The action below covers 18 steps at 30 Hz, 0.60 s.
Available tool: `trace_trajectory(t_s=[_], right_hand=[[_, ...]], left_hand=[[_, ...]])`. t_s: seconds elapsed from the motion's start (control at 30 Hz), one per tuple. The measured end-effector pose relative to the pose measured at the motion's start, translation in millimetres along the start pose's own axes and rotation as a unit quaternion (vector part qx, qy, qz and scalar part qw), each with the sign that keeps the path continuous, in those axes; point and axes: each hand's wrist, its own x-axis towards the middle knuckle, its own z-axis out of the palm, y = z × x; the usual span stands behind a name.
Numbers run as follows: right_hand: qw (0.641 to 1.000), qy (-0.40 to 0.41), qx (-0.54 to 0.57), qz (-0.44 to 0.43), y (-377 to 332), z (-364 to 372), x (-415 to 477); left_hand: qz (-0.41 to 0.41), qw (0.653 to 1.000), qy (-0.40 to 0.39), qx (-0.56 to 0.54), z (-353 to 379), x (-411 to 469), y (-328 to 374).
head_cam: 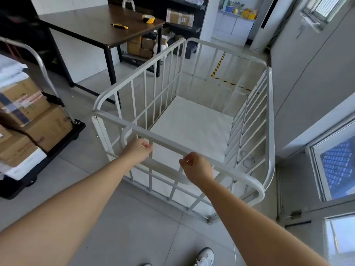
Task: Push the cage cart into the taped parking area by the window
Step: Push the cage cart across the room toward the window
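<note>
Both fists closed on the cage cart's (192, 120) near handle, left hand (138, 150) and right hand (196, 167), nose just short of the striped floor tape (219, 68) — push evenly, keep clear of the wall

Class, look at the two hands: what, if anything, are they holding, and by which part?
Both the left hand and right hand grip the white cage cart by the curved handle bar on its near end.
</note>
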Motion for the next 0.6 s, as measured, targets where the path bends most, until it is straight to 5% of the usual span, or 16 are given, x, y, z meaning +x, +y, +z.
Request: trace_trajectory(t_s=[0.27,0.6], right_hand=[[0.974,-0.043,-0.212,-0.072,11.2,20.3,-4.1],[0.937,-0.078,-0.317,-0.121,23.3,42.2,-3.0]], left_hand=[[0.130,0.945,0.022,0.298,-1.8,0.4,-30.2],[0.144,0.887,-0.103,0.427,3.5,17.2,-41.9]])
